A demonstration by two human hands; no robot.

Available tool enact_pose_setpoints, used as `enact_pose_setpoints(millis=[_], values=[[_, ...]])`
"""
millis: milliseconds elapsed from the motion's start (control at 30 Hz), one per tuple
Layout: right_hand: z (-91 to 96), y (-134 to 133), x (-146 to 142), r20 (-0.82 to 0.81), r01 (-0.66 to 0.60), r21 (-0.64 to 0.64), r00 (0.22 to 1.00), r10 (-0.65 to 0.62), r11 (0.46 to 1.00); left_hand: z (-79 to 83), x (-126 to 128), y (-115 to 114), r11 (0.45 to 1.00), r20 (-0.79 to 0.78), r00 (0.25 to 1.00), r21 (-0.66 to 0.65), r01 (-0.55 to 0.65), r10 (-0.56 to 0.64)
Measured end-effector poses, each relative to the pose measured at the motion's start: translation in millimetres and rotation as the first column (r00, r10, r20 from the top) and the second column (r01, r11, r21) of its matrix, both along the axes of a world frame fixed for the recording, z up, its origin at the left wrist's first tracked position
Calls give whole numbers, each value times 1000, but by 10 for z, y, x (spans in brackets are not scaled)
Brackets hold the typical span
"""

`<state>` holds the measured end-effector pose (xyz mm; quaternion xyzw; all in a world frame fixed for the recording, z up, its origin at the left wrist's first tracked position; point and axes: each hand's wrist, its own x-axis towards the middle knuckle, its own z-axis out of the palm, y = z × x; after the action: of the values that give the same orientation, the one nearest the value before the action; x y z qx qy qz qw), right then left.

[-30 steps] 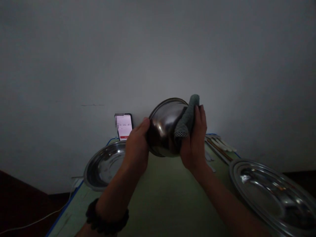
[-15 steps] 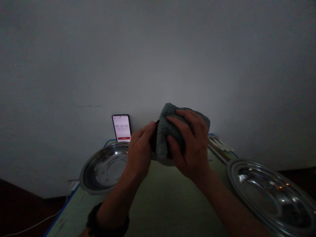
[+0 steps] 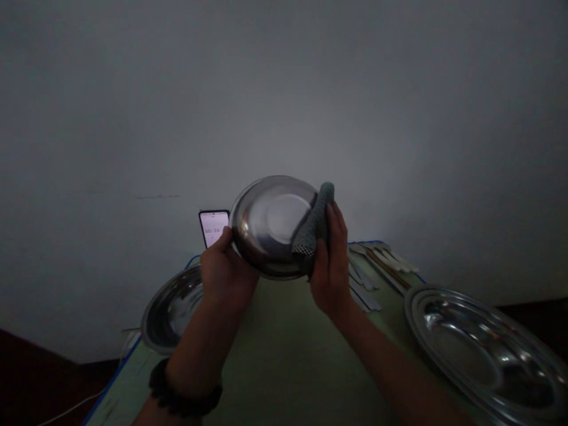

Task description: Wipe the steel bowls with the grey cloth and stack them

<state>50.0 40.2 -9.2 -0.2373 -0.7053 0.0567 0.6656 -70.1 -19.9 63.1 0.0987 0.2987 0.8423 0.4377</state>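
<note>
1. Up in the air, above the pale green tabletop (image 3: 293,361), here's the round, shiny, silver-coloured metal bowl (image 3: 277,219), tipped so its smooth underside faces the wearer, plain grey wall (image 3: 284,89) behind.
2. Left hand (image 3: 226,269) on the left edge: the thumb presses near the rim, the other fingers tuck behind the metal, mostly hidden, so I can't tell how they're spaced. A dark, beaded-looking bracelet (image 3: 186,393) circles that wrist.
3. Over on the opposite edge, the right hand (image 3: 335,266) has a folded grey-green, fuzzy cloth (image 3: 317,228) with a checked border, pressed against the bowl's side. Its visible fingers lie close together along the cloth, pinching it to the metal; the far fingertips are out of sight.
4. And how does it handle? Thin-walled by the look of it, so probably light, stiff and hard to break, though a knock could dent it. The polished curve looks slippery to bare skin; the soft cloth should add some grip.
5. Best hold, I'd judge: opposite sides of the rim, thumb one side, fingers the other, rather than the slick domed base.
6. Below left, a wide silver metal basin (image 3: 162,316); lower right, a broad oval-looking silver metal tray (image 3: 465,355).
</note>
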Motion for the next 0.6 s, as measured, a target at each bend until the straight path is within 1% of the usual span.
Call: enact_pose_setpoints(millis=[100, 167, 267, 333, 433, 500, 567, 600], values=[[-131, -97, -113, 139, 50, -15, 989, -48, 999, -7, -13, -8, 994, 22, 995, 49, 96, -97], [-182, -137, -151, 247, 85, 24, 965, -89, 996, -8, 3, -14, 988, 11, 989, 41, 147, -148], [-179, -131, -135, 346, 115, 122, 926, -151, 986, -26, 82, -13, 975, 14, 975, -24, 221, -221], [-125, -106, -83, 358, 112, 171, 919, -167, 979, -57, 168, -7, 969, -38, 969, -55, 240, -243], [-8, -81, 9, 325, 68, 206, 936, -134, 976, -106, 308, -21, 980, -237, 951, -73, 187, -199], [64, -83, 55, 307, 40, 203, 946, -102, 978, -118, 376, -51, 989, -388, 911, -94, 113, -141], [119, -100, 78, 304, 20, 183, 950, -76, 983, -114, 405, -90, 992, -539, 840, -128, -9, -62], [140, -111, 82, 302, 13, 173, 951, -65, 985, -109, 404, -109, 987, -625, 780, -143, -73, -33]])
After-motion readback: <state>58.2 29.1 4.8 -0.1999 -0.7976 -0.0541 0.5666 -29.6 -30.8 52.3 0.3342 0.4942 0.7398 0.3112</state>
